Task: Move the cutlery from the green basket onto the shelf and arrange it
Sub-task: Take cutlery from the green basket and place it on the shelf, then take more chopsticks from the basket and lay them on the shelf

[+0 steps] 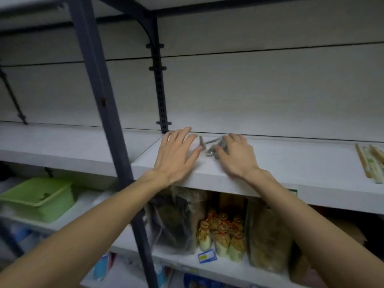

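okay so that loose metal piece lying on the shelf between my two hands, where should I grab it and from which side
Probably pinch the loose piece at its near end, beside your left hand, coming from above. It lies flat and slim on the shelf, so only a fingertip pinch should get under it. Your right hand is curled over the main cutlery bundle. Blur hides what kind of piece it is.

A shop: metal racking with white shelves (270, 163), bagged goods (178, 221), small bottles (223, 235) and a price tag (207, 256).

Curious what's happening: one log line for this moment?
left hand: open on shelf | right hand: on cutlery | basket: below left
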